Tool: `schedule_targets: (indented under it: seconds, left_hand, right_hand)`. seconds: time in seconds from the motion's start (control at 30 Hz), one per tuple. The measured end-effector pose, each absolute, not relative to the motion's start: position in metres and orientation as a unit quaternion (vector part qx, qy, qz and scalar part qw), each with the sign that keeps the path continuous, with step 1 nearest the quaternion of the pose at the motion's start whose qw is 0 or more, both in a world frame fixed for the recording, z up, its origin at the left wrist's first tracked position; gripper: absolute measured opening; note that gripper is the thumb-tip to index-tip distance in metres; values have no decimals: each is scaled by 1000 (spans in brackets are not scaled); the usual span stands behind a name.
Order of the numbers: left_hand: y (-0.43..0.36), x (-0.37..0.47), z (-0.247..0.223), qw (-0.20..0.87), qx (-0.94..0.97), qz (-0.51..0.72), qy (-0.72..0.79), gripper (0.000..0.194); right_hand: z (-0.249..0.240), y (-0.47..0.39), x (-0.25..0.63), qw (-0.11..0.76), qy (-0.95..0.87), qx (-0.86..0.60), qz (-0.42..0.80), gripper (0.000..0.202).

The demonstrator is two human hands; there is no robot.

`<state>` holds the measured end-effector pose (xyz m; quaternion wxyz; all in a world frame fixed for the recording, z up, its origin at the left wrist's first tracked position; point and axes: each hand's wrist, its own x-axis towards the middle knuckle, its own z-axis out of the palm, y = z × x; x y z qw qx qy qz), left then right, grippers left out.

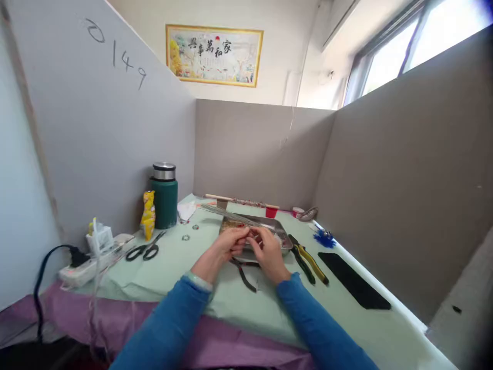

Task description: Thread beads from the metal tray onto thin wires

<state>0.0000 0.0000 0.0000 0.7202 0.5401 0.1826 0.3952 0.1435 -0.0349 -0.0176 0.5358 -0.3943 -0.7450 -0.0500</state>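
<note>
Clock centre: the two hands, with 12 toward the far partition.
Left hand: thumb and fingertips of the left hand [231, 241] are pressed together over the tray's near side; any small piece between them is too fine to make out.
Right hand: the right hand [268, 252] meets it, thumb and forefinger drawn close; what they pinch, if anything, I cannot tell.
Metal tray: the metal tray [285, 234] lies under and just beyond the fingers, toward 12, its near edge partly covered; tiny contents blur together.
Thin wires: a bundle of thin wires [223, 210] slants from 11 across the tray; its near ends are hard to trace.
Dark-handled tool: at 6, the dark-handled tool [245, 278] has its upper part hidden by the hands.
Pliers: at 4, the pliers [314, 265] show one yellow-edged handle, beside the tray.
Scissors: at 9, the scissors [145, 251] lie open.
Green flask: at 10, the green flask [165, 203] stands upright behind a yellow packet [148, 216].
Sleeves: the blue sleeves [169, 321] are cut off below.
</note>
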Motion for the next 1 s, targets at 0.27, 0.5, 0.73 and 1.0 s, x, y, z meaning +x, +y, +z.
schedule_targets:
  seconds: [0.27,0.5,0.73,1.0]
  left_hand:
    - [0,1,4,692,507,477,191,34]
    - [-12,-1,15,712,491,494,89,44]
    - [-15,1,14,692,532,484,65,45]
    - [-20,1,15,710,559,426,31,52]
  right_hand:
    - [-15,-35,145,597,-675,-433,32,24]
    - [-8,-36,147,664,-560,-435,238,35]
    - [-13,-30,149,644,-570,-426,280,38]
    - [-7,-39,144,593,-612,-435,291,31]
